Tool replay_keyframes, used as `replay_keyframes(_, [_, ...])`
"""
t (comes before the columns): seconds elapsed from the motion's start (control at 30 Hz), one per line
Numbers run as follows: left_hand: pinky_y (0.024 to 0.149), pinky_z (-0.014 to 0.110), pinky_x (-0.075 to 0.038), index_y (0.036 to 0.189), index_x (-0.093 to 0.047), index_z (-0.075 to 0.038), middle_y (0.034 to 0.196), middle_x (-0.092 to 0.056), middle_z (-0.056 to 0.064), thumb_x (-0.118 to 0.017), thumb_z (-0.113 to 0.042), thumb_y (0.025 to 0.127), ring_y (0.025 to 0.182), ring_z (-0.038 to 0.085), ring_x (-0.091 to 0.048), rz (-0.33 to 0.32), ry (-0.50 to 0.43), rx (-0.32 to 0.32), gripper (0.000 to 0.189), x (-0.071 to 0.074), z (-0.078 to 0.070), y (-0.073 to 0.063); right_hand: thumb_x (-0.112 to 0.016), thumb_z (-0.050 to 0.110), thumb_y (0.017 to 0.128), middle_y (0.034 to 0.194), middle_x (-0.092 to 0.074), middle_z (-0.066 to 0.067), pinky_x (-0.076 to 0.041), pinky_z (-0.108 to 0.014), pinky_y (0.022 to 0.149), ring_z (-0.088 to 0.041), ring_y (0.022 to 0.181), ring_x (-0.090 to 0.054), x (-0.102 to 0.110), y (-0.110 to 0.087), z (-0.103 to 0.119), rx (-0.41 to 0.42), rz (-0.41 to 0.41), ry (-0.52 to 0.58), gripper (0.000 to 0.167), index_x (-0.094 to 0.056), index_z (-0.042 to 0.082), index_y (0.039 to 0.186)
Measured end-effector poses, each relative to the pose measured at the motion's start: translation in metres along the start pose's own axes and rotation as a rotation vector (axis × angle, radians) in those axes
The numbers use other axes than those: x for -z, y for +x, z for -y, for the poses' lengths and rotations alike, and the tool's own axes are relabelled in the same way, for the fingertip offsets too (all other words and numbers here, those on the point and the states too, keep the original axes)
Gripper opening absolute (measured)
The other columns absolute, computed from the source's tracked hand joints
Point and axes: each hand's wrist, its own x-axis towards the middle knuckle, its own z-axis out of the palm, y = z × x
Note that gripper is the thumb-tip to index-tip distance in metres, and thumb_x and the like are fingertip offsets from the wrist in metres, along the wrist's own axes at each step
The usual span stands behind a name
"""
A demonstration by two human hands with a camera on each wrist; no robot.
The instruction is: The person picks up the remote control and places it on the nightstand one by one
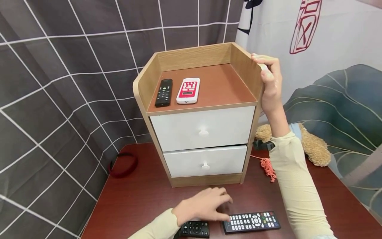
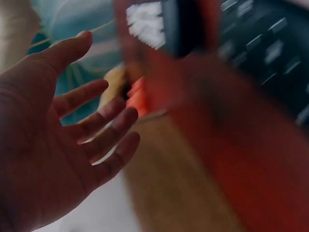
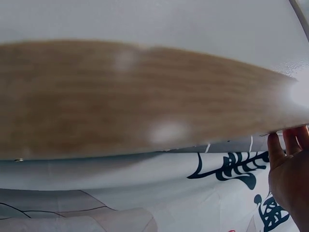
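A small two-drawer cabinet (image 1: 206, 182) with a wood-look frame and white drawer fronts stands on the dark red table. My right hand (image 1: 272, 83) holds the upper edge of its right side panel, fingers curled over the top. In the right wrist view only part of that hand (image 3: 292, 166) shows at the panel's edge. My left hand (image 1: 206, 204) hovers in front of the cabinet, fingers spread and empty in the left wrist view. Below it lie a black remote control (image 1: 195, 229), partly covered by the wrist, and a longer black remote control (image 1: 252, 222) with coloured buttons.
On the cabinet top lie another black remote (image 1: 164, 93) and a white-and-red remote (image 1: 188, 90). A dark red band (image 1: 123, 165) is at the left. Coral yarn (image 1: 268, 168) and a plush toy (image 1: 314, 146) lie at the right. A gridded grey curtain (image 1: 74, 83) hangs behind.
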Motion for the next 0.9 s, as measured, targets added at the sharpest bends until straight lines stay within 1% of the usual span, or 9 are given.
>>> replay_keyframes(0.1, [0.083,0.017,-0.043,0.133,-0.055,-0.03,0.11,-0.052,-0.014,-0.064,-0.065,0.086,0.096,-0.001,-0.05,0.047,-0.011,0.003,0.06,-0.018,-0.005,-0.001,-0.047,0.028,0.085,0.119,-0.063,-0.001,-0.034,-0.03,0.109,-0.025,0.127,-0.052,0.001,0.0,-0.001,0.0,-0.008,0.008,0.034,-0.064,0.011,0.108])
replay_keyframes(0.2, [0.079,0.018,-0.044,0.135,-0.052,-0.03,0.109,-0.05,-0.012,-0.069,-0.067,0.081,0.095,0.0,-0.051,0.076,-0.008,0.019,0.067,-0.029,-0.01,-0.002,-0.047,0.028,0.084,0.12,-0.063,-0.001,-0.034,-0.03,0.11,-0.025,0.127,-0.052,0.0,0.001,-0.001,-0.004,-0.006,0.018,0.034,-0.065,0.011,0.109])
replay_keyframes(0.27, [0.078,0.018,-0.045,0.136,-0.05,-0.029,0.109,-0.05,-0.011,-0.071,-0.067,0.079,0.096,0.001,-0.052,0.075,0.016,0.031,0.071,-0.035,-0.013,-0.002,-0.048,0.029,0.084,0.12,-0.063,-0.001,-0.034,-0.031,0.11,-0.025,0.128,-0.052,-0.001,0.0,-0.002,-0.005,-0.002,0.018,0.034,-0.065,0.012,0.109])
replay_keyframes(0.37, [0.077,0.019,-0.046,0.139,-0.047,-0.026,0.11,-0.051,-0.009,-0.071,-0.067,0.079,0.097,0.003,-0.053,0.05,0.061,0.038,0.076,-0.045,-0.018,-0.003,-0.047,0.029,0.085,0.121,-0.063,-0.001,-0.034,-0.031,0.11,-0.024,0.128,-0.052,-0.001,-0.001,-0.003,-0.008,-0.001,0.016,0.034,-0.064,0.012,0.109])
replay_keyframes(0.43, [0.076,0.018,-0.046,0.139,-0.046,-0.024,0.11,-0.052,-0.008,-0.07,-0.068,0.079,0.096,0.003,-0.052,0.014,0.11,0.029,0.079,-0.052,-0.02,-0.004,-0.047,0.03,0.085,0.121,-0.063,-0.001,-0.033,-0.031,0.11,-0.024,0.128,-0.052,-0.001,-0.002,-0.003,-0.008,0.0,0.012,0.035,-0.064,0.012,0.11])
replay_keyframes(0.53, [0.075,0.017,-0.045,0.135,-0.05,-0.022,0.11,-0.054,-0.008,-0.068,-0.069,0.079,0.094,0.004,-0.052,-0.037,0.162,0.012,0.075,-0.061,-0.022,-0.004,-0.047,0.03,0.085,0.122,-0.063,-0.001,-0.033,-0.031,0.11,-0.025,0.128,-0.052,0.0,-0.002,-0.003,-0.007,-0.003,0.017,0.035,-0.064,0.012,0.11])
replay_keyframes(0.63, [0.075,0.017,-0.045,0.126,-0.055,-0.022,0.109,-0.056,-0.009,-0.069,-0.07,0.078,0.094,0.004,-0.052,-0.066,0.187,0.019,0.07,-0.064,-0.025,-0.003,-0.047,0.029,0.085,0.122,-0.063,-0.002,-0.033,-0.031,0.11,-0.025,0.128,-0.052,0.0,-0.002,-0.003,-0.002,-0.008,0.023,0.035,-0.064,0.011,0.11])
replay_keyframes(0.73, [0.074,0.017,-0.046,0.119,-0.058,-0.021,0.106,-0.056,-0.009,-0.07,-0.07,0.076,0.092,0.004,-0.053,-0.078,0.193,0.034,0.066,-0.064,-0.026,-0.001,-0.047,0.029,0.085,0.121,-0.064,-0.002,-0.033,-0.031,0.11,-0.025,0.127,-0.052,-0.001,-0.002,-0.002,0.003,-0.015,0.027,0.035,-0.065,0.011,0.109])
replay_keyframes(0.9, [0.076,0.017,-0.048,0.11,-0.063,-0.021,0.101,-0.057,-0.01,-0.07,-0.074,0.073,0.089,0.003,-0.055,-0.122,0.259,0.046,0.065,-0.066,-0.027,0.0,-0.047,0.029,0.085,0.12,-0.064,-0.002,-0.033,-0.031,0.11,-0.026,0.127,-0.053,-0.002,-0.002,-0.001,0.006,-0.017,0.023,0.035,-0.064,0.011,0.109])
